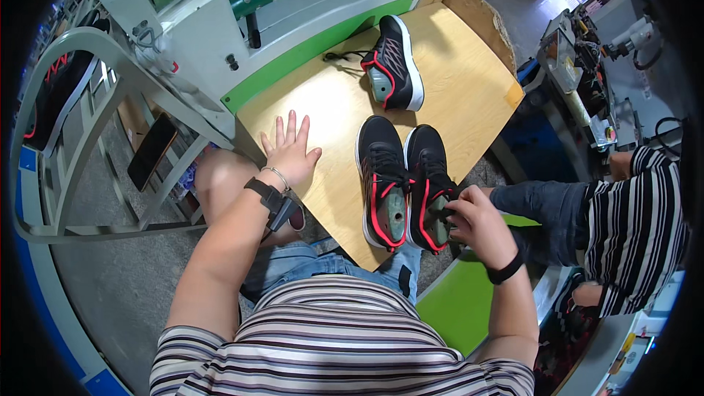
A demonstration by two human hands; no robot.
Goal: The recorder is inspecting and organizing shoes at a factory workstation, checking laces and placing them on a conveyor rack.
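- While the right shoe point(427, 176) of the near pair stood on the wooden tabletop point(469, 66), toe pointing far, my right hand point(480, 224) was at its collar, fingers curled; whether they gripped it, I couldn't tell.
- Just left stood its mate point(381, 176).
- Farther off was a third shoe point(396, 55).
- Leftward, my left hand point(290, 160) lay palm down, fingers spread, holding nothing.

Open tabletop point(334, 169) between left hand point(290, 160) and paired shoes point(422, 158), which block rightward passage
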